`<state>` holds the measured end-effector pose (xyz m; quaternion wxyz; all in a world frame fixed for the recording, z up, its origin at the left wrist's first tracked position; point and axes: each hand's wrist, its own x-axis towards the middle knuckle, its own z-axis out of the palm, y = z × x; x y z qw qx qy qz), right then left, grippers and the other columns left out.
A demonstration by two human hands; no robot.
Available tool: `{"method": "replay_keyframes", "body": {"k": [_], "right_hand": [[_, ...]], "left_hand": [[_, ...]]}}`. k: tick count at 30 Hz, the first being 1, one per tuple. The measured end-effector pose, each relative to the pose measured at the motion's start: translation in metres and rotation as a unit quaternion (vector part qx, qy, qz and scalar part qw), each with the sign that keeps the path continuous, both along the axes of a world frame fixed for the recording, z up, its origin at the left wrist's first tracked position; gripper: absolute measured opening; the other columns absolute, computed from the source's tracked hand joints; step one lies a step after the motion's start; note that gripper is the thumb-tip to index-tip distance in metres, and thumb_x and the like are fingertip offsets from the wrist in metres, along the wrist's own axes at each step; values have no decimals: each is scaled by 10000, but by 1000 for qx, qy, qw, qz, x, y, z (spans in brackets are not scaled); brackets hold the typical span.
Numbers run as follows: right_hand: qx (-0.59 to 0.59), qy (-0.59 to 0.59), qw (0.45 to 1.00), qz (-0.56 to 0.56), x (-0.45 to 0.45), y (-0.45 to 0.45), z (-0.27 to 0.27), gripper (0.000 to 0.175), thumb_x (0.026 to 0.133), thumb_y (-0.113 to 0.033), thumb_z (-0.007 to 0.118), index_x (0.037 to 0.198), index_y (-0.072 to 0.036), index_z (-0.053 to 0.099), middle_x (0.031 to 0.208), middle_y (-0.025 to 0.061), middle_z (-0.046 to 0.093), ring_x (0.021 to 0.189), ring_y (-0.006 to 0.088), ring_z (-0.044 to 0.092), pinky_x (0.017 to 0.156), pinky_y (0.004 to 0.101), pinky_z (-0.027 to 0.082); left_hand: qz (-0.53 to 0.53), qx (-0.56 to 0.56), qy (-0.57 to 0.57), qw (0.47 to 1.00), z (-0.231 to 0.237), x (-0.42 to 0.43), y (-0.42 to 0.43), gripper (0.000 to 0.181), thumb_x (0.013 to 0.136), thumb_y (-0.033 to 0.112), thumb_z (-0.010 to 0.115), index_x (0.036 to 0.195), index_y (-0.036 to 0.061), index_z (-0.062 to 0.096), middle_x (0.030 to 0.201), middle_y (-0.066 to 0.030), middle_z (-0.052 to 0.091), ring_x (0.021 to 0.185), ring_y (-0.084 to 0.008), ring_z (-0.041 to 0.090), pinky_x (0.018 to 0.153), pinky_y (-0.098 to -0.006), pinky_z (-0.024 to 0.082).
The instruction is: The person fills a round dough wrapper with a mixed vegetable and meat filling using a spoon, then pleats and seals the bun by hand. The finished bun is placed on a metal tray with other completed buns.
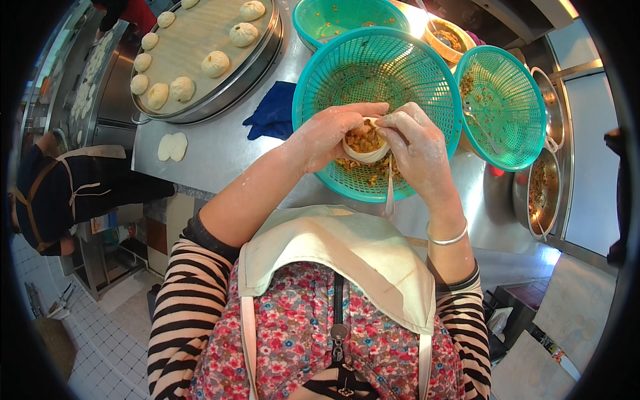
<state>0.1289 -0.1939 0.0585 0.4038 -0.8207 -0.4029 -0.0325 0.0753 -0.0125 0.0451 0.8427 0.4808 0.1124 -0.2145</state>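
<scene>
A round dough wrapper with chopped filling, a half-formed bun [367,145], is between my two floury hands above a large teal plastic colander [375,85]. My left hand [332,132] cups the bun from the left, its thumb at the filling. The fingers of my right hand [415,137] pinch the far right edge of the dough. The bun's top is open and the filling shows. Below it, loose filling lies in the colander's near part, and a metal spoon [390,192] leans there with its handle over the near rim.
Several pleated buns [215,64] sit on a lined round steamer tray [195,30]. Flat dough wrappers [173,147] and a blue cloth [271,111] lie on the steel table [215,145]. Another teal colander [505,110] with a spoon and steel bowls [537,192] stand right. A co-worker [65,195] stands left.
</scene>
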Motion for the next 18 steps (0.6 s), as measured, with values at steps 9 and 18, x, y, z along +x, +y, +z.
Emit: {"method": "replay_keyframes", "body": {"k": [9, 18], "right_hand": [[4, -1, 1000, 4, -2, 1, 4, 77, 823, -9, 703, 891, 1, 669, 853, 123, 589, 799, 295, 621, 719, 367, 518], [-3, 5, 1000, -7, -1, 0, 1, 83, 818, -4, 703, 886, 6, 656, 866, 125, 583, 797, 298, 615, 718, 373, 515]], "left_hand": [[34, -46, 37, 998, -6, 3, -1, 499, 1011, 242, 479, 1442, -8, 449, 1363, -128, 561, 1235, -237, 577, 1040, -458, 489], [10, -12, 15, 1000, -5, 1, -1, 501, 971, 132, 436, 1447, -26, 438, 1368, -154, 546, 1237, -255, 574, 1043, -456, 492]]}}
